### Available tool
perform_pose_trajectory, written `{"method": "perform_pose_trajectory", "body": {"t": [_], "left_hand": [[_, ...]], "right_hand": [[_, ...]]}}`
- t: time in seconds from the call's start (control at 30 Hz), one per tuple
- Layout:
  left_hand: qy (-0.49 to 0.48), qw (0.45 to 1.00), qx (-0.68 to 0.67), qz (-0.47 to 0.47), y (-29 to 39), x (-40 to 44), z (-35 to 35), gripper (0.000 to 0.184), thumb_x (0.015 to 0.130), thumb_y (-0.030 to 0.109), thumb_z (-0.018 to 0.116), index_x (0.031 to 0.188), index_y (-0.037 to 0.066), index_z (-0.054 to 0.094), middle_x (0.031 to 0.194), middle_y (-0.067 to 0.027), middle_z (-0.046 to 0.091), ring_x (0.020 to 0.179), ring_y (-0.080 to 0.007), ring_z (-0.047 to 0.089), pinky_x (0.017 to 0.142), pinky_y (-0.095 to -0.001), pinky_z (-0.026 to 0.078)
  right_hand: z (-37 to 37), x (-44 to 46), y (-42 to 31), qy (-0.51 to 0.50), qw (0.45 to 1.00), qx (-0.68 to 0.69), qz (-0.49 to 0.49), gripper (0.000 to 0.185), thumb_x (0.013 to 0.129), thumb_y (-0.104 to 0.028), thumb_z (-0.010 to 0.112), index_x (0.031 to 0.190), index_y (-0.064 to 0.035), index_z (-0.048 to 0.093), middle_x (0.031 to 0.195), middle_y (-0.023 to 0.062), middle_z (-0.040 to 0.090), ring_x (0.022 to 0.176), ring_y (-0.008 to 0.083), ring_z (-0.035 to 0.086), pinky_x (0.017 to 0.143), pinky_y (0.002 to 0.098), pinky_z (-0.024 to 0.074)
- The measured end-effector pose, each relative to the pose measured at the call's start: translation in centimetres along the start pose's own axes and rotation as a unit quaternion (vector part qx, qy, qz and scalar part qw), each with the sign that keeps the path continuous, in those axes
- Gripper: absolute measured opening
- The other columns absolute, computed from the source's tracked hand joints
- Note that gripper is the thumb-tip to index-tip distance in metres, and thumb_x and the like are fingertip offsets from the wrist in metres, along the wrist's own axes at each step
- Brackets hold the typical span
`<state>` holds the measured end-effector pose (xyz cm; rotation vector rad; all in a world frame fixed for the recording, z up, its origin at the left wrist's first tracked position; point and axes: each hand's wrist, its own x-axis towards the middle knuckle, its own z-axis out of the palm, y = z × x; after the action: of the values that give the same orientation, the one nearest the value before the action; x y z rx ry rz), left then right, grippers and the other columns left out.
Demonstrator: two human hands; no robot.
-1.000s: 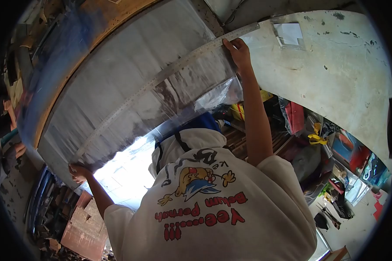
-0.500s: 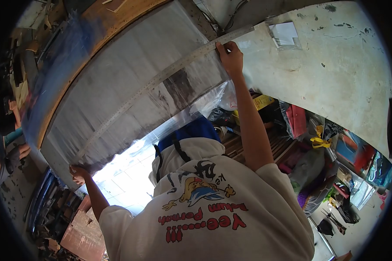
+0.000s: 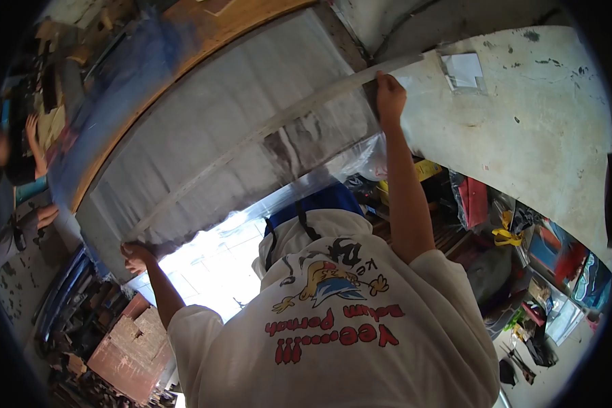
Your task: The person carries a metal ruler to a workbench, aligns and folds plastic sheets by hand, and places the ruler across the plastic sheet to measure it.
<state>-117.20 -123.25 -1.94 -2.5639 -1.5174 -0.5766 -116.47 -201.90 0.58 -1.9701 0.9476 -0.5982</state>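
Note:
A long metal ruler (image 3: 279,121) runs diagonally over clear plastic sheeting (image 3: 217,115) spread on a grey work surface. My right hand (image 3: 392,98) grips the ruler near its upper right end, fingers closed on its edge. At the lower left, my left hand (image 3: 136,257) closes around the other end, by the surface's near corner. The plastic's loose near edge (image 3: 360,158) hangs toward my body. Dark smudges show through the film below the ruler. Motion blur hides the ruler's markings.
A wooden board edge (image 3: 183,61) borders the surface's far side, with blurred blue material beyond. A worn pale panel (image 3: 517,115) lies at right. Bags and clutter sit beneath it. Wood scraps and a reddish board (image 3: 132,360) are lower left. Another person's hand (image 3: 32,129) shows far left.
The whole view has shifted slightly, with the surface and my hands lying further right in it. Both hands stay at the ruler's ends. At far left, the other person's arm has moved up.

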Motion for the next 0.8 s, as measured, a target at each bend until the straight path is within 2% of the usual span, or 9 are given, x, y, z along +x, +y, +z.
{"method": "perform_pose_trajectory", "body": {"t": [0.1,0.17,0.37,0.53,0.6,0.63,0.7,0.77,0.8], "left_hand": [[-0.004,1.0,-0.019,-0.006,0.3,0.1,-0.6,0.046,0.088,0.064,0.043,0.119,0.035,0.061,0.121,-0.0144,0.053,0.114,-0.0359,0.046,0.091,-0.0541,0.034],[0.001,1.0,-0.018,0.007,0.5,0.1,-1.2,0.046,0.086,0.066,0.045,0.115,0.035,0.063,0.114,-0.0151,0.058,0.107,-0.0377,0.053,0.084,-0.0538,0.04],[-0.201,0.969,-0.039,0.14,-3.1,6.6,1.6,0.045,0.088,0.058,0.051,0.108,0.021,0.068,0.094,-0.0133,0.066,0.087,-0.0345,0.065,0.068,-0.0483,0.051],[-0.101,0.866,0.055,0.486,-5.1,7.9,3.9,0.033,0.077,0.018,0.058,0.107,0.009,0.066,0.108,-0.0139,0.064,0.099,-0.0317,0.061,0.085,-0.0417,0.05],[-0.185,0.91,-0.14,0.343,-5.4,7.4,3.7,0.023,0.086,0.016,0.05,0.101,0.007,0.065,0.107,-0.014,0.063,0.096,-0.034,0.062,0.084,-0.0438,0.05],[-0.168,0.898,-0.027,0.405,-7.1,9.0,7.1,0.027,0.09,0.025,0.049,0.104,0.007,0.065,0.105,-0.0156,0.065,0.091,-0.0368,0.064,0.08,-0.0455,0.051],[-0.257,0.929,-0.234,0.129,-3.0,6.0,0.0,0.039,0.088,0.042,0.054,0.114,0.014,0.063,0.099,-0.0189,0.067,0.096,-0.0377,0.063,0.08,-0.046,0.05],[-0.178,0.937,-0.268,0.132,-1.5,3.9,-2.2,0.041,0.088,0.039,0.055,0.118,0.012,0.062,0.092,-0.0205,0.068,0.095,-0.0391,0.063,0.081,-0.0454,0.049],[-0.139,0.949,-0.249,0.133,-1.0,3.2,-2.2,0.041,0.088,0.037,0.056,0.119,0.01,0.061,0.093,-0.0202,0.067,0.097,-0.0383,0.061,0.084,-0.0451,0.046]], "right_hand": [[-0.8,0.6,0.4,-0.014,0.98,0.177,0.09,0.027,0.092,-0.026,0.056,0.096,-0.0012,0.065,0.082,0.0035,0.063,0.071,0.0111,0.054,0.072,0.0321,0.0501],[-1.3,1.0,2.9,-0.027,0.948,0.291,0.125,0.024,0.095,-0.025,0.05,0.103,-0.006,0.06,0.106,0.0065,0.064,0.095,0.0155,0.059,0.075,0.0328,0.0503],[-4.8,-2.0,-1.5,-0.054,0.935,0.326,0.125,0.025,0.097,-0.027,0.045,0.109,-0.0045,0.049,0.114,0.0147,0.062,0.096,0.0233,0.062,0.075,0.0371,0.0566],[-5.6,-1.5,3.4,-0.069,0.934,0.338,0.095,0.03,0.096,-0.021,0.046,0.118,-0.0008,0.045,0.12,0.0161,0.052,0.099,0.031,0.061,0.076,0.0422,0.0587],[-5.6,-1.2,5.2,-0.085,0.952,0.281,0.082,0.036,0.097,-0.022,0.045,0.124,0.001,0.046,0.125,0.0179,0.05,0.107,0.0324,0.057,0.084,0.0422,0.0563],[-5.9,-1.7,3.2,-0.114,0.923,0.341,0.132,0.038,0.098,-0.024,0.046,0.125,0.003,0.046,0.123,0.0149,0.054,0.108,0.0284,0.058,0.092,0.0379,0.0507],[-5.7,-2.2,2.3,-0.113,0.922,0.34,0.15,0.039,0.095,-0.024,0.053,0.123,0.0036,0.049,0.12,0.0164,0.056,0.107,0.0308,0.058,0.094,0.0406,0.0476],[-6.7,-2.2,2.1,-0.203,0.94,-0.196,-0.194,0.038,0.094,-0.023,0.055,0.123,0.0026,0.052,0.122,0.0185,0.055,0.111,0.0318,0.056,0.094,0.0409,0.0446],[-6.3,-2.1,3.0,-0.2,0.961,-0.082,-0.173,0.038,0.094,-0.022,0.055,0.124,0.0018,0.052,0.122,0.0197,0.055,0.112,0.0318,0.055,0.094,0.0406,0.0435]]}}
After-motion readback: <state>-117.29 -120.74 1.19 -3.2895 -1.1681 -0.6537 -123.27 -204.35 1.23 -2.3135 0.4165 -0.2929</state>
